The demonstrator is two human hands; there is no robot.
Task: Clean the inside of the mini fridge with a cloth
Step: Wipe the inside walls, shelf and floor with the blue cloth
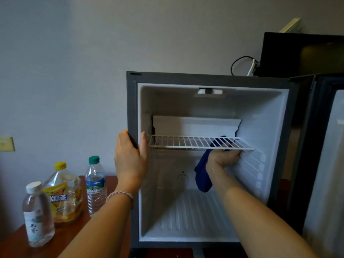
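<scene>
The grey mini fridge (208,78) stands open in front of me, its white inside bare except for a white wire shelf (186,143) halfway up. My left hand (130,157) grips the fridge's left front edge. My right hand (225,157) is inside, just under the shelf's right end, pressing a dark blue cloth (202,175) toward the ribbed right wall. Part of the cloth shows above through the shelf wires, the rest hangs down beside my wrist.
The fridge door (323,146) hangs open at the right. Three bottles stand on a brown table (16,244) at the left: a white-capped one (37,215), a yellow tea bottle (63,194), a green-capped water bottle (95,185). A black screen (301,54) sits above.
</scene>
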